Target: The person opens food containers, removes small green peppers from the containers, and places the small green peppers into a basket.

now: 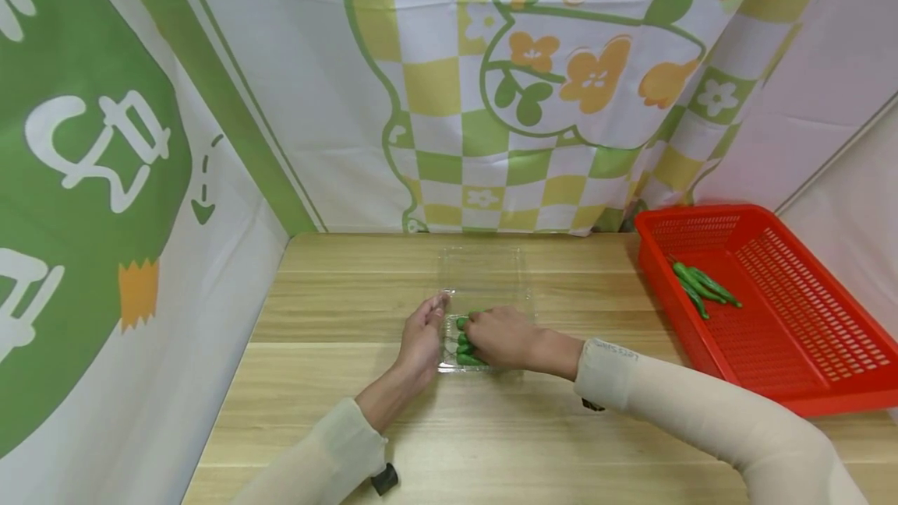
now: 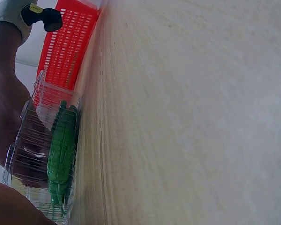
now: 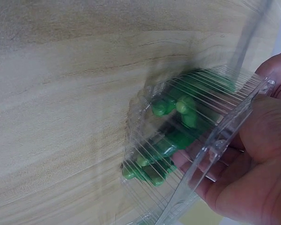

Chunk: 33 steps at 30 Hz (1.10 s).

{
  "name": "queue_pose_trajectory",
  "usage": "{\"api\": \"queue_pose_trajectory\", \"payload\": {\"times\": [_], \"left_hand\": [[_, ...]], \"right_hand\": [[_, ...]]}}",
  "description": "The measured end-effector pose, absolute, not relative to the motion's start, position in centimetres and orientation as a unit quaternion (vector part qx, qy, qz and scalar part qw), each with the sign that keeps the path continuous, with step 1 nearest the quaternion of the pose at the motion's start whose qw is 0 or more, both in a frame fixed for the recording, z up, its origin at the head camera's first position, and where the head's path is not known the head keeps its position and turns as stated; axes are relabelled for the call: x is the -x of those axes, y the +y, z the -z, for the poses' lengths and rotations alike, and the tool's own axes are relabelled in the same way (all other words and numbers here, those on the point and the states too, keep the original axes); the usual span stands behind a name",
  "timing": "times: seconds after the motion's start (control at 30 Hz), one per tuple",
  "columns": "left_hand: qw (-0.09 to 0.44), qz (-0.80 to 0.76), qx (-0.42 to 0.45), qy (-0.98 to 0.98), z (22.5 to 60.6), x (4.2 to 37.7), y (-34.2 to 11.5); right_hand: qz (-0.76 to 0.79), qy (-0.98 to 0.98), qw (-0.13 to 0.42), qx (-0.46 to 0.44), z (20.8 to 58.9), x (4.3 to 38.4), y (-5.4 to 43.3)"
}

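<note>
A clear plastic clamshell box (image 1: 484, 270) lies on the table, its lid folded back and away from me. Green chili peppers (image 1: 468, 360) fill part of its near half; through the ribbed wall in the left wrist view the peppers (image 2: 62, 147) lie lengthwise along the bottom. My left hand (image 1: 421, 340) grips the box's left edge between thumb and fingers. My right hand (image 1: 502, 337) reaches in over the right side, its curled fingers around the peppers. In the right wrist view, the right hand's (image 3: 253, 159) fingertips go behind the box's rim, partly hidden by the plastic.
A red perforated basket (image 1: 828, 310) stands at the right of the table, with several more green chili peppers (image 1: 704, 285) at its left end. The wooden table (image 1: 337, 302) meets a printed cloth curtain (image 1: 484, 131) at the back and left.
</note>
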<state>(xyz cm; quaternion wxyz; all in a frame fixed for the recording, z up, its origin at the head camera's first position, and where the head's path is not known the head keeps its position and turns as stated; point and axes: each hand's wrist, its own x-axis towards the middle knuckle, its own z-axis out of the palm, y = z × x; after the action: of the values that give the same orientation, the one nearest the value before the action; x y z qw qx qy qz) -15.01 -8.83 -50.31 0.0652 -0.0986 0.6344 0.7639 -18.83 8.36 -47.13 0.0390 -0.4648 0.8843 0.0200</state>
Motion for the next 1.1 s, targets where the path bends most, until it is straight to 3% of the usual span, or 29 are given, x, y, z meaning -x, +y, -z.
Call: {"api": "queue_pose_trajectory", "payload": {"times": [1.1], "left_hand": [[0.053, -0.763, 0.104, 0.636, 50.4, 15.1, -8.7]], "right_hand": [[0.007, 0.886, 0.021, 0.464, 46.3, 18.9, 8.6]]}}
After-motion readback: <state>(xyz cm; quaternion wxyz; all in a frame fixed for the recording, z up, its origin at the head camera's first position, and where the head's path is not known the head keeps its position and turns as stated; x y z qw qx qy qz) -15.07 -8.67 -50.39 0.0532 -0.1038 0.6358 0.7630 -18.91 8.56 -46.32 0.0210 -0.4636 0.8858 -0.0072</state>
